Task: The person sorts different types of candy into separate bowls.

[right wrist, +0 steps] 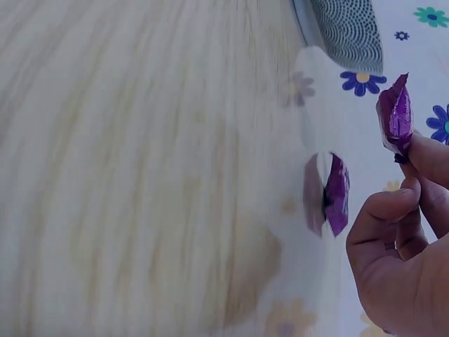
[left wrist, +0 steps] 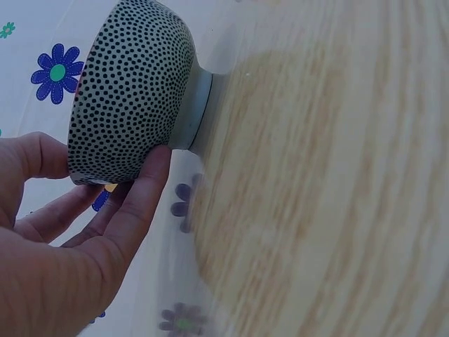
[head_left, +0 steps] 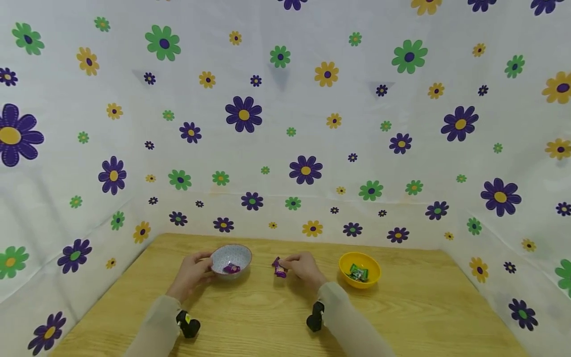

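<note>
My left hand grips the near left side of a patterned bowl, thumb by the rim and a finger low on its dotted outer wall. Inside the bowl lies a purple-wrapped candy. Between the thumb and fingers of my right hand is another purple-wrapped candy, pinched by one end and raised off the table. A further purple-wrapped candy lies on the table just beneath that hand.
To the right of my right hand stands a yellow bowl with green-wrapped candies in it. All of this is on a wood-grain table. A white flower-printed sheet hangs behind it and at both sides.
</note>
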Tool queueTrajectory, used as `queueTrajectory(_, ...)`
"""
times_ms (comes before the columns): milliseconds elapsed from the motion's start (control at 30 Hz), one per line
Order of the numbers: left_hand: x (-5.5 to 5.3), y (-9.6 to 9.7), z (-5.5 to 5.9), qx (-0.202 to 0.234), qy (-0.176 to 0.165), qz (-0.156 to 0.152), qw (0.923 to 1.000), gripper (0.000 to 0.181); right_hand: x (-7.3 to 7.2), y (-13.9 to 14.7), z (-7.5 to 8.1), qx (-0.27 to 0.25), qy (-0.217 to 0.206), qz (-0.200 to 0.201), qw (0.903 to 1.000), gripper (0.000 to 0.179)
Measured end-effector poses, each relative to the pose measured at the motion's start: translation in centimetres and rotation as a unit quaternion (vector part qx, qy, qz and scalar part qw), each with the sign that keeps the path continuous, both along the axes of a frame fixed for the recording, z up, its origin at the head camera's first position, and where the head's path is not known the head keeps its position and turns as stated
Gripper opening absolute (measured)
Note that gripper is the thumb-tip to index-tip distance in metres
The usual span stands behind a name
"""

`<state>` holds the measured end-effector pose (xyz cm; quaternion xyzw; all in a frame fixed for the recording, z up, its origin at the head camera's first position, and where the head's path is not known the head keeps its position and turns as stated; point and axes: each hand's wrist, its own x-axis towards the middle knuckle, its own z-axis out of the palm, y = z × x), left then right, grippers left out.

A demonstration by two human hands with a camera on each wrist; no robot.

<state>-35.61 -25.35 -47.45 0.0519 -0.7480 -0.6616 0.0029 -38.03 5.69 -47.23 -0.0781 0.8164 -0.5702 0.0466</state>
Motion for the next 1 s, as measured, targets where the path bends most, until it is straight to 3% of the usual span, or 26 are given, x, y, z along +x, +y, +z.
queueTrajectory(400, -1.1, 0.3, 0.9, 0.001, -0.003, -0.005, 1.0, 0.04, -0.5, -2.4, 1.8, -0.048, 0.01, -0.013, 0.9987, 0.023)
queueTrajectory(700, -0.4, 0.3, 0.7, 0.002, 0.0, -0.004, 1.0, 0.039, -0.2, -5.7, 2.5, -0.083, -0.013, -0.02, 0.9963, 0.018)
queueTrajectory(1000, 0.1, -0.2, -0.2, 0.02, 0.004, -0.009, 0.9998, 0.039, 0.7, -9.3, 2.0, -0.085, 0.002, -0.041, 0.9955, 0.017)
